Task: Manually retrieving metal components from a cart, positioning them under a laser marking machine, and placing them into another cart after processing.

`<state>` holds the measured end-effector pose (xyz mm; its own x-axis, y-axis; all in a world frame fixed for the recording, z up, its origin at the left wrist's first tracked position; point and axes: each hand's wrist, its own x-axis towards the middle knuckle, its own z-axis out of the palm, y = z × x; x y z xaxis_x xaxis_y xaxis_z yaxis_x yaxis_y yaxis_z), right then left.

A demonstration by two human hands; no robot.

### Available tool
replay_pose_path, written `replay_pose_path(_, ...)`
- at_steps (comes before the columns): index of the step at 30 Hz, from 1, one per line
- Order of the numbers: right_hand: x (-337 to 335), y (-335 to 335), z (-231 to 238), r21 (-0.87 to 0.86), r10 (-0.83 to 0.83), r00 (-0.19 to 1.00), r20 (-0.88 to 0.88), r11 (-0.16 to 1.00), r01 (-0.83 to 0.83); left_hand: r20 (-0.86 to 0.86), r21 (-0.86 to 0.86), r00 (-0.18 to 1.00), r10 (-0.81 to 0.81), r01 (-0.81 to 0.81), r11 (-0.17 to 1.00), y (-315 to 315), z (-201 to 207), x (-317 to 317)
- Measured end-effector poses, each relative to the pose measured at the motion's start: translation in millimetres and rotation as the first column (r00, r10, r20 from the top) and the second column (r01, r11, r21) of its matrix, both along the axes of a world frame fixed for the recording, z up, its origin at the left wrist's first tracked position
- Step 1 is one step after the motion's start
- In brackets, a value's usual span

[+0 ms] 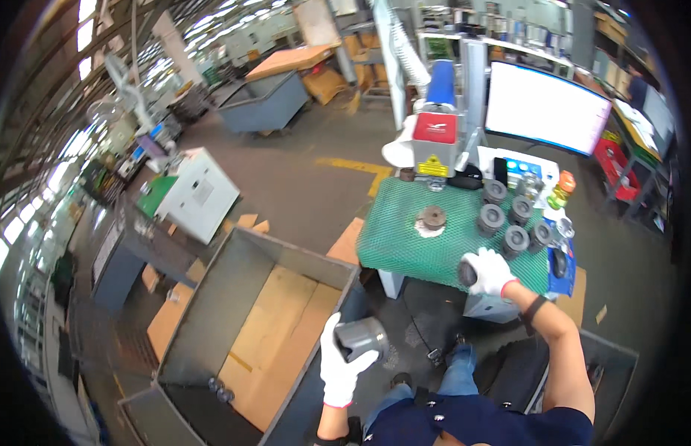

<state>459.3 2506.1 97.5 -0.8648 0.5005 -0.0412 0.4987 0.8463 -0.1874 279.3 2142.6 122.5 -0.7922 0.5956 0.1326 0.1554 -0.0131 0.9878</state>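
My left hand (338, 375), in a white glove, grips a dark grey metal piston (364, 338) with a cut-out in its side. It is held over the right edge of the large grey bin. My right hand (492, 272), also gloved, is closed round a smaller dark cylindrical part (466, 273) above the front edge of the green mesh mat (397, 249). Several dark pistons (515, 241) stand upright on the mat, just beyond that hand. A round metal piece (434, 217) rests on a pale disc under the marking machine's head (434, 141).
The grey metal bin (204, 297) at the left has cardboard on its floor and small dark parts (220, 390) in a corner. A monitor (546, 108), a bottle with an orange cap (562, 189) and a computer mouse (559, 262) are at the right. Another bin (598, 357) stands behind my right arm.
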Motion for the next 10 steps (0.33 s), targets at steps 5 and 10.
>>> replay_pose_path(5, -58.3, 116.4, -27.5, 0.018, 0.109, 0.981, 0.161, 0.993, -0.113, -0.15, -0.002, 0.986, 0.073, -0.074, 0.997, 99.5, 14.5, -4.1)
replay_pose_path(10, -90.8, 161.4, -49.7, -0.132, 0.159, 0.928, 0.336, 0.984, -0.121, -0.115, -0.045, 0.98, 0.16, -0.166, 0.985, 156.3, 25.4, 3.7)
